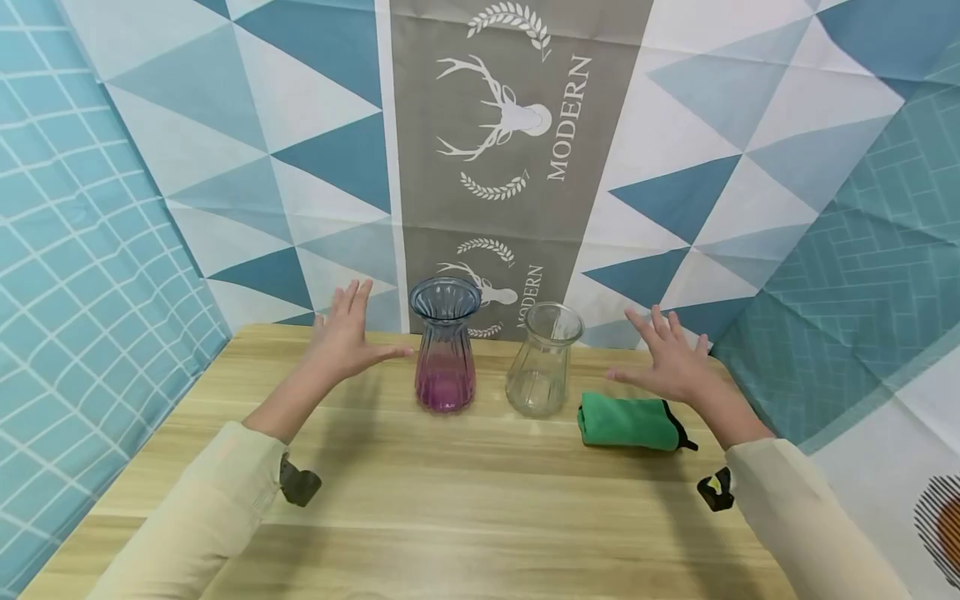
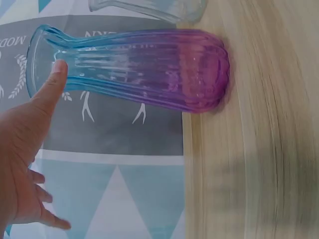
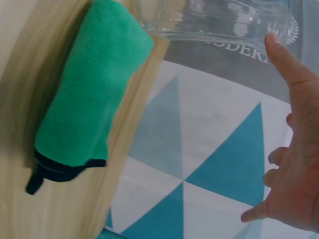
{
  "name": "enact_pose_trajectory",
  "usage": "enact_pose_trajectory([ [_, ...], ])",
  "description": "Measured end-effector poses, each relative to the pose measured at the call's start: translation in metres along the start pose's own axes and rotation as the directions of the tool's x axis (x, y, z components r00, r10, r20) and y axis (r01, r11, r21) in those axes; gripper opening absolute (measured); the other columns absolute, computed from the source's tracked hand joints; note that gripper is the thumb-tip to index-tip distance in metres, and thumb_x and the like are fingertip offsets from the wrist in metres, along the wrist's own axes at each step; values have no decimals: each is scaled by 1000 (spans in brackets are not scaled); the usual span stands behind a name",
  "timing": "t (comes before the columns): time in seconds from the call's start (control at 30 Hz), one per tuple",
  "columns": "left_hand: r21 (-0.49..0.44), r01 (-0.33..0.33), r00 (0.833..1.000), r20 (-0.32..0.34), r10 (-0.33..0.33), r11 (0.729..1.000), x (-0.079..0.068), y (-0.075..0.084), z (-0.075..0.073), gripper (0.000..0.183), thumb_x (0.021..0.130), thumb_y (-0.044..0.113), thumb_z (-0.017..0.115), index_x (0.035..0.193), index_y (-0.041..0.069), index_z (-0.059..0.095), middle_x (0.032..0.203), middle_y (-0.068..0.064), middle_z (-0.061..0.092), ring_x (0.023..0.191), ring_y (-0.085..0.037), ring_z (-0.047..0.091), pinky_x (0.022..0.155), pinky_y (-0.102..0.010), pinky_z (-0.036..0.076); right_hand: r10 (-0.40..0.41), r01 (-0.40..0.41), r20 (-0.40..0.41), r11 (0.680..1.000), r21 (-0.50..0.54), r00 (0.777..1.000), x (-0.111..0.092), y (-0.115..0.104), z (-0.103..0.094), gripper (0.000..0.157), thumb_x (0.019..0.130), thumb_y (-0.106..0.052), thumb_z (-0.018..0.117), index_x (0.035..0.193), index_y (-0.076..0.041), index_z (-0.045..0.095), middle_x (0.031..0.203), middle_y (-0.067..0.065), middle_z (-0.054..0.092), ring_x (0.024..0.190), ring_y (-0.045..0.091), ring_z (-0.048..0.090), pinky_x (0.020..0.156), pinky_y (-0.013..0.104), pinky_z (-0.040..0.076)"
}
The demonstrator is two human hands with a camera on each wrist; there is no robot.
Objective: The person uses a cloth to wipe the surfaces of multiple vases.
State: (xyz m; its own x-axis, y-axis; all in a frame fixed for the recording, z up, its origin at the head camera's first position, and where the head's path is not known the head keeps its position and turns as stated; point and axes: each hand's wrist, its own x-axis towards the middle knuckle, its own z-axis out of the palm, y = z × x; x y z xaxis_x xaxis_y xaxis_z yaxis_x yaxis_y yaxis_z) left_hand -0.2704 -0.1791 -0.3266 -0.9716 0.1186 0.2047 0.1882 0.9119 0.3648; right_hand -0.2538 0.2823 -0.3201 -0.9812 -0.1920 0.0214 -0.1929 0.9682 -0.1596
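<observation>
A ribbed glass vase (image 1: 446,354), blue at the flared rim and pink-purple at the base, stands upright toward the back of the wooden table. To its right is a clear glass vase (image 1: 538,367) of similar shape, also upright. My left hand (image 1: 347,337) is held in the air left of the coloured vase, fingers spread and holding nothing. On the other side, my right hand (image 1: 670,360) hovers with spread fingers above and behind a folded green cloth (image 1: 630,421) with black edging. In the left wrist view, the thumb overlaps the coloured vase (image 2: 134,69); contact cannot be told.
The wooden table (image 1: 450,517) ends at the back against a hanging patterned cloth (image 1: 315,142) with triangles and deer prints. Blue tiled-pattern fabric (image 1: 97,275) hangs on the left, and teal fabric (image 1: 862,275) on the right. A black strap piece (image 1: 298,482) sits at the left cuff.
</observation>
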Motion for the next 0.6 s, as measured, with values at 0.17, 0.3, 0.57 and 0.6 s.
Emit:
enact_pose_trajectory([
  [0.17,-143,-40,999,-8,39,989,2,3,6,118,67,63,72,149,2,12,151,-25,21,138,-43,23,109,-59,26,-34,33,34,999,34,999,-1,1,13,106,73,-73,58,152,-26,4,155,24,-3,141,48,-3,95,81,-3],
  [0.3,-246,-28,1000,-15,25,969,3,4,11,109,72,55,73,148,2,16,149,-24,25,135,-42,29,108,-58,31,-54,48,64,995,87,997,-2,1,23,104,74,-69,61,152,-26,6,155,24,-2,141,48,-3,97,80,-2],
  [0.57,-415,-39,999,-28,30,909,3,7,22,104,73,51,74,148,5,19,146,-21,33,130,-39,39,103,-55,39,-103,91,128,991,102,986,-5,3,41,97,77,-56,67,150,-16,19,153,29,12,133,52,26,97,71,28],
  [0.6,-427,-44,999,-33,33,903,3,7,24,104,72,53,73,147,5,19,146,-20,33,130,-39,40,103,-54,39,-109,97,136,991,91,985,-5,3,43,95,77,-55,68,150,-15,21,152,29,15,131,52,30,96,70,31],
])
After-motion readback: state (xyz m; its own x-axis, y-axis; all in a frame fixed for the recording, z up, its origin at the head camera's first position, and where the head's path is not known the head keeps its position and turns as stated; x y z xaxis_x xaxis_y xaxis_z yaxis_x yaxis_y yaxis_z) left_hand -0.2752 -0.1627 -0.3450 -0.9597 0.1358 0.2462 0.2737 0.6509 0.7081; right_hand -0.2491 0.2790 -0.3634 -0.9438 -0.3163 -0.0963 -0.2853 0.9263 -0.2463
